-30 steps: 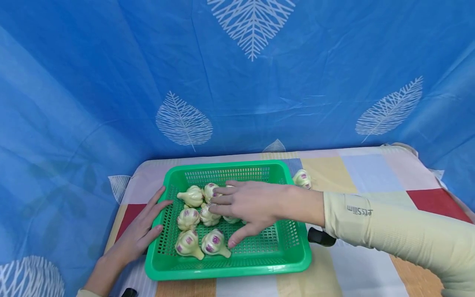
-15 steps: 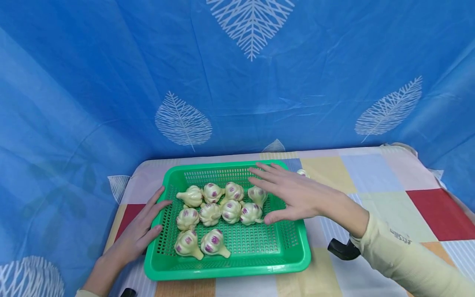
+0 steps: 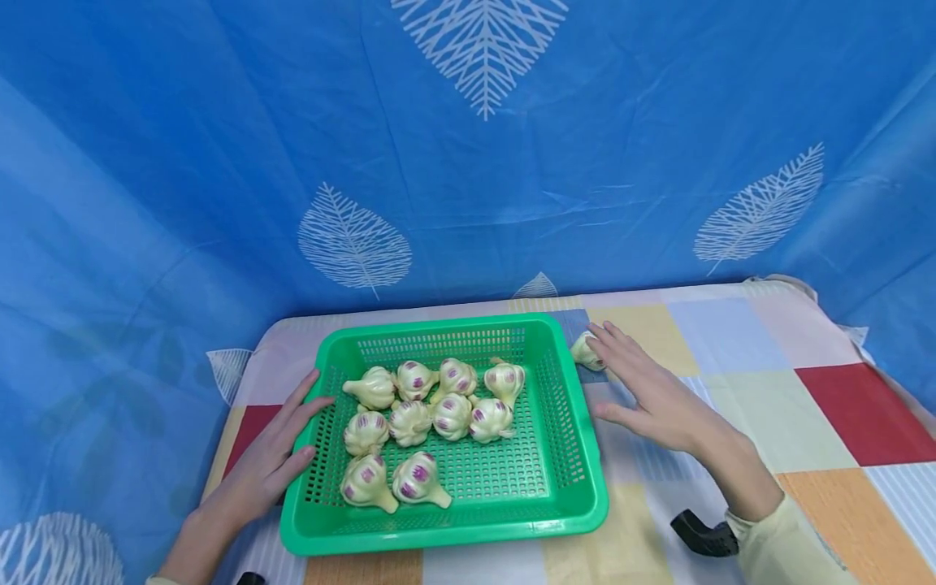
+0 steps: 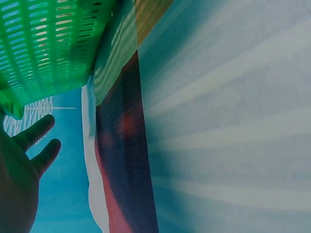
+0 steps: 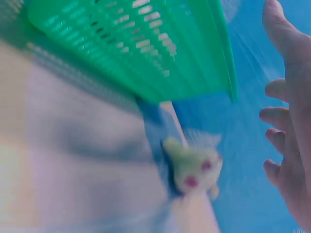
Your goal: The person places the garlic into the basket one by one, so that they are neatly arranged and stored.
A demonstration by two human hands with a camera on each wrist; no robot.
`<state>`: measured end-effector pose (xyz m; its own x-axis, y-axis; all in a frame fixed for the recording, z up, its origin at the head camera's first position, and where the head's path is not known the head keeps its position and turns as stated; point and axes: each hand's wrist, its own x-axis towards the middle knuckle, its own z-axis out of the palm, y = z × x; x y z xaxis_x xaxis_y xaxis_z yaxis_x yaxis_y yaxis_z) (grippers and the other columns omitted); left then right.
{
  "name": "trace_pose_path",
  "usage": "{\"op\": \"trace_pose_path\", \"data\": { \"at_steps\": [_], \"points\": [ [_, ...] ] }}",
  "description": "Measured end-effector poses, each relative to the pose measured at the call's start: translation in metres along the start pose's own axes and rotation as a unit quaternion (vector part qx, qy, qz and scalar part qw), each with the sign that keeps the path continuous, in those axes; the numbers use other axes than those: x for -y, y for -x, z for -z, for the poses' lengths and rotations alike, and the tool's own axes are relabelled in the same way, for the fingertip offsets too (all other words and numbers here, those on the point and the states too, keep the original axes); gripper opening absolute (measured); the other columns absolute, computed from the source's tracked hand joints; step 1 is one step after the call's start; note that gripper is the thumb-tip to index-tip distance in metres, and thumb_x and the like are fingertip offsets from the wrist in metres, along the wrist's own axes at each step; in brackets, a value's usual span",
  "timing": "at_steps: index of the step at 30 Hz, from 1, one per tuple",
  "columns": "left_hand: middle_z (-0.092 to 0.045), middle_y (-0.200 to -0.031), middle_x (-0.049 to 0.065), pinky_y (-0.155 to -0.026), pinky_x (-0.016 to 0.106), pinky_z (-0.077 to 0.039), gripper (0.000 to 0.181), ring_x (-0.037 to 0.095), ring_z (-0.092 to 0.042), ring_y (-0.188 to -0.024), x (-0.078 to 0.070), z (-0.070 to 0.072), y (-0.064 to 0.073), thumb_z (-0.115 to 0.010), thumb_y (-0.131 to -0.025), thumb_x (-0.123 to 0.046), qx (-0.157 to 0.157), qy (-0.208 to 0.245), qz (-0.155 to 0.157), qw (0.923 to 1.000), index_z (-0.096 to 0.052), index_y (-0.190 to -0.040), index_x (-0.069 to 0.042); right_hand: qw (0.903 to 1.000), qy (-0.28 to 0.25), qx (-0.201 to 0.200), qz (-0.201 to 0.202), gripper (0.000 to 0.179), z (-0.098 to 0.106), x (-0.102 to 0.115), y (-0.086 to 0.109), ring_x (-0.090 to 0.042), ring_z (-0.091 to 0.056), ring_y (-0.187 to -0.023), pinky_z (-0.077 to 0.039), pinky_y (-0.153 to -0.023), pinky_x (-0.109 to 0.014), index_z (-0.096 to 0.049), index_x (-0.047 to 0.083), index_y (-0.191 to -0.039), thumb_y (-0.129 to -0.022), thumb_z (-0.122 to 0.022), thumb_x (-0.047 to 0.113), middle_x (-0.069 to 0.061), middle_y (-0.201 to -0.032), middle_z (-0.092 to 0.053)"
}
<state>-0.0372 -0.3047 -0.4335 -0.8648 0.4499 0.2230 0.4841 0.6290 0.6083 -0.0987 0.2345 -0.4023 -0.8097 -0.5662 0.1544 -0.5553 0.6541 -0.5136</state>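
A green plastic basket [image 3: 512, 532] with perforated walls stands on the table and holds several garlic bulbs [image 3: 419, 478], cream with purple marks. My left hand [image 3: 270, 455] rests with spread fingers on the basket's left rim. Just beyond the right rim, my right hand [image 3: 651, 390] hovers with its fingers extended and nothing in it. A single garlic bulb [image 3: 587, 353] lies on the cloth outside the basket, partly covered by the right fingertips in the head view. The right wrist view shows that loose bulb [image 5: 197, 167] blurred, below the basket's wall [image 5: 146, 53].
A patchwork tablecloth [image 3: 768, 414] in pastel, red and orange squares covers the table. Blue curtains [image 3: 585, 162] with white leaf prints hang behind and at the sides. A black wrist device [image 3: 704, 535] sits by the right sleeve.
My right hand has moved right, from over the bulbs in the basket to outside the right rim, near the loose garlic bulb. The left hand stays at the left rim.
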Motion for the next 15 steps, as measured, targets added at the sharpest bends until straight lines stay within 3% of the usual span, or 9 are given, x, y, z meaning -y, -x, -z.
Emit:
{"op": "trace_pose_path", "data": {
  "at_steps": [4, 8, 10, 12, 15],
  "points": [
    [-0.011, -0.168, 0.007, -0.111, 0.014, -0.016, 0.063, 0.023, -0.015, -0.152, 0.000, 0.001, 0.000, -0.060, -0.092, -0.009, 0.001, 0.002, -0.001, 1.0000, -0.041, -0.152, -0.014, 0.9954, -0.056, -0.045, -0.064, 0.082, -0.008, -0.015, 0.024, -0.033, -0.009, -0.153, -0.019, -0.111, -0.067, -0.020, 0.019, -0.163, -0.097, -0.068, 0.025, -0.007, -0.168, -0.016],
    [-0.011, -0.168, 0.008, -0.111, 0.014, -0.015, 0.063, 0.022, -0.014, -0.152, 0.000, 0.000, 0.000, -0.060, -0.093, -0.009, 0.000, 0.007, -0.003, 1.0000, -0.041, -0.152, -0.013, 0.9831, -0.081, -0.093, -0.135, 0.079, -0.025, -0.032, 0.042, -0.043, -0.022, -0.148, -0.024, -0.108, -0.069, -0.023, 0.013, -0.162, -0.098, -0.067, 0.027, -0.018, -0.164, -0.024],
    [-0.011, -0.168, 0.008, -0.111, 0.014, -0.016, 0.063, 0.022, -0.014, -0.152, 0.000, 0.000, 0.000, -0.060, -0.093, -0.009, 0.000, 0.005, -0.002, 1.0000, -0.041, -0.152, -0.013, 0.9752, -0.084, -0.116, -0.169, 0.079, -0.036, -0.041, 0.051, -0.050, -0.030, -0.142, -0.027, -0.113, -0.057, -0.025, 0.008, -0.161, -0.097, -0.068, 0.029, -0.024, -0.160, -0.030],
    [-0.010, -0.168, 0.008, -0.111, 0.014, -0.016, 0.063, 0.022, -0.014, -0.152, 0.000, 0.000, 0.000, -0.060, -0.093, -0.009, 0.002, 0.004, -0.002, 1.0000, -0.041, -0.152, -0.012, 0.9663, -0.101, -0.143, -0.189, 0.079, -0.045, -0.051, 0.058, -0.052, -0.035, -0.138, -0.030, -0.115, -0.036, -0.028, 0.005, -0.159, -0.096, -0.071, 0.027, -0.026, -0.157, -0.034],
    [-0.010, -0.168, 0.007, -0.111, 0.014, -0.016, 0.062, 0.022, -0.014, -0.152, 0.000, 0.001, 0.001, -0.060, -0.093, -0.009, 0.001, 0.004, -0.002, 1.0000, -0.041, -0.152, -0.012, 0.9554, -0.138, -0.172, -0.197, 0.079, -0.053, -0.062, 0.064, -0.042, -0.040, -0.139, -0.027, -0.104, -0.008, -0.031, 0.004, -0.158, -0.094, -0.074, 0.022, -0.025, -0.155, -0.038]
  ]
}}
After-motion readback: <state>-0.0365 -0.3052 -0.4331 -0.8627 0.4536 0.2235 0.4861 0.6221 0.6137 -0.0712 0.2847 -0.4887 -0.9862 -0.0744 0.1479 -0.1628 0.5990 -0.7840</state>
